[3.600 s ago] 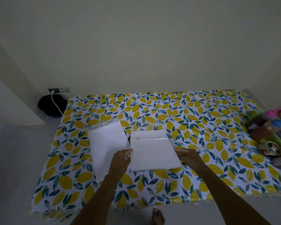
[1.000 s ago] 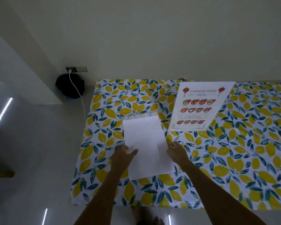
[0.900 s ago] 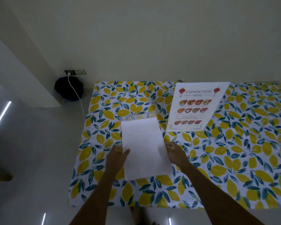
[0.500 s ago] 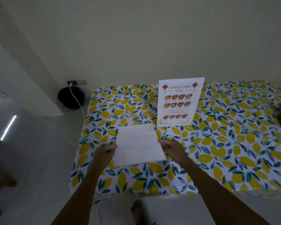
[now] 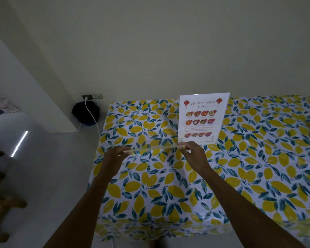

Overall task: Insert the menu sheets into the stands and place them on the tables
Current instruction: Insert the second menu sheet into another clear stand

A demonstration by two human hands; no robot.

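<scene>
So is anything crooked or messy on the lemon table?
Nothing is spilled or broken. The standing menu leans a little to one side. The stand held between the left hand and right hand shows only as a thin edge.

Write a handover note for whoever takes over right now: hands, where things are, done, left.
Left hand and right hand: each pinches one end of the second stand, seen edge-on above the tablecloth; whether it holds a sheet cannot be told from this angle.
Done: one stand with the Chinese food menu stands upright on the table, just behind the right hand.
Left: stand the held one up and place it.
</scene>
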